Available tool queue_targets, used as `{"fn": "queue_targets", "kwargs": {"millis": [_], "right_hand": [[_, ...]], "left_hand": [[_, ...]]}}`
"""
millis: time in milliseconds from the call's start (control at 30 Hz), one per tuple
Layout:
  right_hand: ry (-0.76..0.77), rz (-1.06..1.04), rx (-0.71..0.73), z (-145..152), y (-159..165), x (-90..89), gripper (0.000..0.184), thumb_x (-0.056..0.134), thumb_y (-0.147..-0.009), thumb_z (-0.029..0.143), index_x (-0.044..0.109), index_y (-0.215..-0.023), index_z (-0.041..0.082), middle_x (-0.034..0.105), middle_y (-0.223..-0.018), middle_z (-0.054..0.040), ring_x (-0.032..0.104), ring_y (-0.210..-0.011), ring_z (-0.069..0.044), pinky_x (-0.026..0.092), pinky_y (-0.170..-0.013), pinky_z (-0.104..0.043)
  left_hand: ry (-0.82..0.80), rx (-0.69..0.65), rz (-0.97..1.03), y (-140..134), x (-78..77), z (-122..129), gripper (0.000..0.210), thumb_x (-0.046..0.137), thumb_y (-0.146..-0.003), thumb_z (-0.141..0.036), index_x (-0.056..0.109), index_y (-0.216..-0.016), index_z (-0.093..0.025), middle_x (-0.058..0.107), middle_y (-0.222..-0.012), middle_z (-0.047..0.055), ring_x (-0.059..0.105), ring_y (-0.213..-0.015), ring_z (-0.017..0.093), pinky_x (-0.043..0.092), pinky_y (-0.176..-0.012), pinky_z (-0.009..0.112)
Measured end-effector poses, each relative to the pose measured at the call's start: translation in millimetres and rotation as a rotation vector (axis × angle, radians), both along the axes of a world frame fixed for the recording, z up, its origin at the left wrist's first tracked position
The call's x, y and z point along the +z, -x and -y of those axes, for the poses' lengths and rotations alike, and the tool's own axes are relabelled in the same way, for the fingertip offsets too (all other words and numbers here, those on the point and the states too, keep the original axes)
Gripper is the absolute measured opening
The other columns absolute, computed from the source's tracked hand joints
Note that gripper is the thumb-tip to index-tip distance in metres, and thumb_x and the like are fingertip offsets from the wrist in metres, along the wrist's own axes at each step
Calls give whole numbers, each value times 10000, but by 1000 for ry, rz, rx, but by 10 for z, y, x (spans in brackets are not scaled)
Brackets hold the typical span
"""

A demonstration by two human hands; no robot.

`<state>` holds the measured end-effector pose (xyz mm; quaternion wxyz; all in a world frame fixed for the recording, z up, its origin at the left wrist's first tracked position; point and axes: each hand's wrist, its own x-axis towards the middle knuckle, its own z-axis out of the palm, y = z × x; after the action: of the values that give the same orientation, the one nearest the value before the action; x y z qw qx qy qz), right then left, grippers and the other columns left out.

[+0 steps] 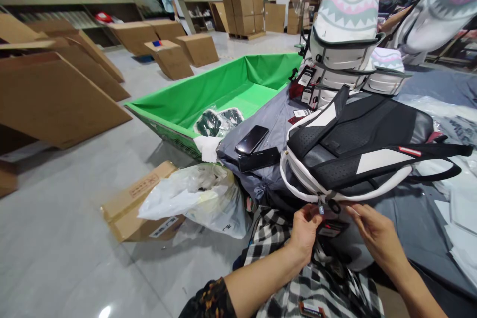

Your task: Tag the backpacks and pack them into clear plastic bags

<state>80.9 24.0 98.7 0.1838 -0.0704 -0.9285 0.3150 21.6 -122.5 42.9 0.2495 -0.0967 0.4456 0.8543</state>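
A black, grey and white backpack (368, 134) lies on the grey-covered table with its strap side up, its near edge hanging toward my lap. At that edge a metal zipper pull (321, 207) dangles beside a small black ring. My left hand (302, 233) is closed in a pinch at the zipper pull. My right hand (378, 233) pinches the backpack's lower edge further right, the fingertips partly hidden under the white trim. Between the hands hangs a dark tag (331, 228). Below lies black-and-white checked cloth (279, 238) over my lap.
Two dark phones (252, 139) lie left of the backpack. White backpacks (346, 15) with a zigzag pattern are stacked behind it. A green bin (257, 94) holds plastic-wrapped items. A white plastic bag (201, 198) and a carton (137, 201) sit on the floor. A person stands far back.
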Motion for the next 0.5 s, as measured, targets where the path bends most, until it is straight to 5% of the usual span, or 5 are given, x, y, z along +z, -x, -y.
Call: {"fn": "queue_targets", "kwargs": {"millis": [133, 233, 400, 500], "right_hand": [[-509, -251, -43, 83, -10, 226, 298, 486, -1031, 330, 739, -936, 204, 732, -862, -35, 650, -670, -122, 413, -579, -218], [-727, -301, -56, 302, 77, 324, 302, 473, -1039, 264, 708, -867, 186, 676, -760, -26, 582, -635, -132, 338, -569, -267], [-788, -296, -105, 655, 204, 180, 359, 438, -1030, 169, 616, -718, 187, 587, -708, -37, 502, -664, -161, 308, -604, -295], [-774, -275, -122, 749, 185, 20, 295, 445, -1005, 112, 633, -785, 172, 576, -723, -40, 488, -674, -168, 324, -610, -302]], "left_hand": [[24, 1, 80, 61, 14, -149, 259, 827, -526, -268, 738, -728, -134, 730, -742, 47, 613, -686, 161, 497, -689, 286], [25, -1, 147, 87, 14, -189, 274, 827, -517, -292, 705, -702, -131, 691, -666, 28, 587, -615, 145, 471, -610, 268], [-93, 11, 195, 64, 95, -76, 339, 827, -480, -288, 698, -755, -135, 671, -664, -6, 572, -585, 110, 455, -588, 230], [-81, -22, 175, 84, 131, 23, 323, 842, -491, -259, 728, -762, -128, 704, -703, 9, 597, -615, 115, 471, -621, 229]]}}
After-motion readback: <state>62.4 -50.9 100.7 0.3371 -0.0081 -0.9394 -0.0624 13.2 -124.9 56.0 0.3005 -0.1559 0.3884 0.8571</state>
